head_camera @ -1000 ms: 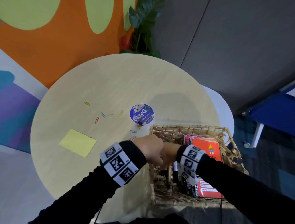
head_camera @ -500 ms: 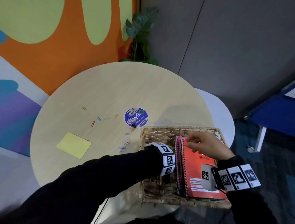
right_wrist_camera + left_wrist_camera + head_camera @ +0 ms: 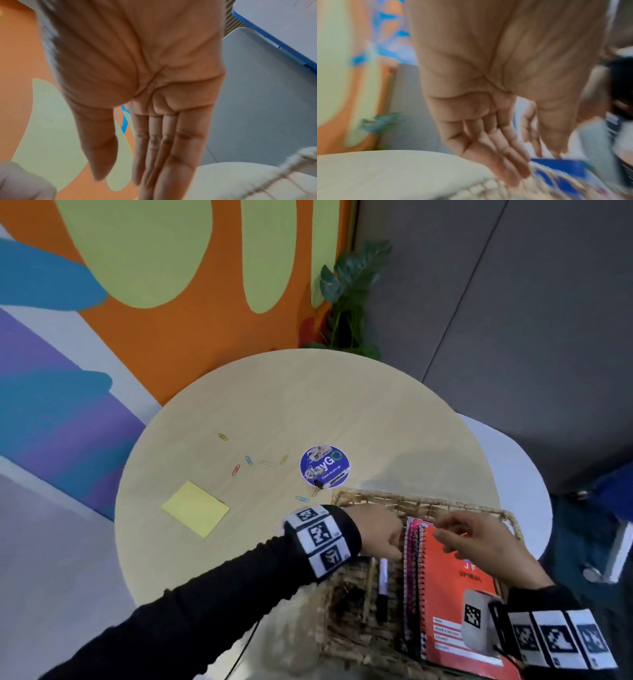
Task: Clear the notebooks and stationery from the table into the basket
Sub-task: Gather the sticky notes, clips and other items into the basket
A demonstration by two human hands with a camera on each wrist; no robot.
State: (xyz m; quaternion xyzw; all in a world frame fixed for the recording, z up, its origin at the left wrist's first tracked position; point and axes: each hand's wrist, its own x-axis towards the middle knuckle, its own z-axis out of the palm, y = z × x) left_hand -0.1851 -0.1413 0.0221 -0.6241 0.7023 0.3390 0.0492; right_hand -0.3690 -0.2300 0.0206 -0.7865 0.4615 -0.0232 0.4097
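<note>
A wicker basket (image 3: 416, 503) stands at the table's near right. Inside it lie spiral notebooks, the top one orange (image 3: 448, 607), and a black marker (image 3: 382, 587) beside them on the left. My left hand (image 3: 380, 530) is over the basket's left part, next to the notebooks' spiral edge. In the left wrist view the left hand (image 3: 488, 135) is flat with straight fingers and holds nothing. My right hand (image 3: 476, 542) hovers over the top of the orange notebook. In the right wrist view the right hand (image 3: 154, 135) is likewise spread and empty.
On the round table (image 3: 308, 405) lie a yellow sticky-note pad (image 3: 196, 508), several coloured paper clips (image 3: 236, 469) and a round blue sticker (image 3: 324, 466). A potted plant (image 3: 346, 302) stands behind the table. A white seat (image 3: 513, 474) is to the right.
The hands were together over the basket's left edge and have parted. The right hand moved right over the orange notebook; the left stays by the spiral edges.
</note>
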